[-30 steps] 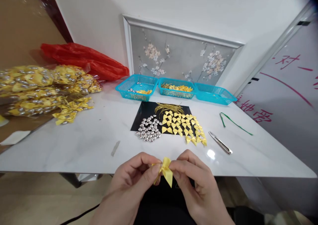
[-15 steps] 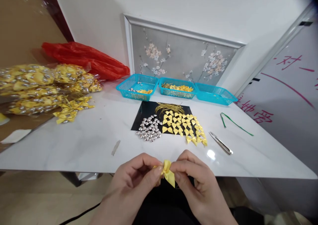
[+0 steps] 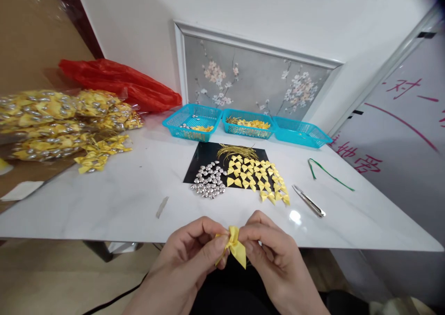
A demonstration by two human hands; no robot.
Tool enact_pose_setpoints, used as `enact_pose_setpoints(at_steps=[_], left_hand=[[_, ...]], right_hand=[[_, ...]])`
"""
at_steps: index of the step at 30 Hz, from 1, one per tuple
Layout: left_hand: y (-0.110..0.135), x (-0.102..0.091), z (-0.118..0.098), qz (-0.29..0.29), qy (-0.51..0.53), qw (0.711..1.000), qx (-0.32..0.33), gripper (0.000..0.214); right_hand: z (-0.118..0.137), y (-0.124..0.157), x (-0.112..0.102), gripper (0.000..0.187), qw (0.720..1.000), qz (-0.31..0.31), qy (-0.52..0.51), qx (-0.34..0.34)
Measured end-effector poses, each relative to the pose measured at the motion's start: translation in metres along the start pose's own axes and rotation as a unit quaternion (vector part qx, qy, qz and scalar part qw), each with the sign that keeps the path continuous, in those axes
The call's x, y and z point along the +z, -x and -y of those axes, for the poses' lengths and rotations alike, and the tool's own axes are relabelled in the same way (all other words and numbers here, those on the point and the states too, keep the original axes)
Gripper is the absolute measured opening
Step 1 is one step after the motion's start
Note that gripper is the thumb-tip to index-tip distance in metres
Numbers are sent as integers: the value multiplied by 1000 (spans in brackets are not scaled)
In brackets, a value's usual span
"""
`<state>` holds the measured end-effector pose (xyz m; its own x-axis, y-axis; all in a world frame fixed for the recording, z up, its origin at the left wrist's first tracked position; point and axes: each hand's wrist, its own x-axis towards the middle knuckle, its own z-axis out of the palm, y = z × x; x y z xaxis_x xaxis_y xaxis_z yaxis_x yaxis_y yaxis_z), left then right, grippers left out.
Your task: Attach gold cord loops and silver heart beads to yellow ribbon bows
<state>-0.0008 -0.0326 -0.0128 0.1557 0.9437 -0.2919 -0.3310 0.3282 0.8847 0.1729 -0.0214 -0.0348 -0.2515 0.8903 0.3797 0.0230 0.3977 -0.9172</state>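
Observation:
Between my hands, just off the table's front edge, is a yellow ribbon bow (image 3: 237, 249). My left hand (image 3: 198, 254) pinches its left side between thumb and forefinger. The fingertips of my right hand (image 3: 269, 254) are closed at its right side; exactly what they grip there is hidden. Beyond the hands, silver heart-shaped beads (image 3: 209, 183) lie in a heap. Several yellow bows (image 3: 249, 172) are laid out in rows beside them, partly on a black mat (image 3: 195, 159). A bundle of gold ties (image 3: 238, 151) rests at the mat's far edge.
Thread snips (image 3: 309, 201) and a green cord (image 3: 328, 173) lie at the right. Three blue baskets (image 3: 250, 130) line the wall. Bagged yellow bows with beads (image 3: 45, 125), a red mesh bag (image 3: 118, 85) and a small grey strip (image 3: 162, 207) are at the left of the white table (image 3: 114, 203).
The held bow has turned slightly and dropped a little; more of its yellow ribbon shows beside my left fingers. My hands stay in nearly the same place.

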Motion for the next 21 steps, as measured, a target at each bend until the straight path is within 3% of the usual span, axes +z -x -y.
enact_pose_setpoints(at_steps=[12,21], left_hand=[[1,2,-3,9,38,999,-26,17],[-3,-1,4,40,2,999,-2,22]], right_hand=[[-4,3,3,17,999,8,-23,30],[-8,6,4,19,998,9,-58,35]])
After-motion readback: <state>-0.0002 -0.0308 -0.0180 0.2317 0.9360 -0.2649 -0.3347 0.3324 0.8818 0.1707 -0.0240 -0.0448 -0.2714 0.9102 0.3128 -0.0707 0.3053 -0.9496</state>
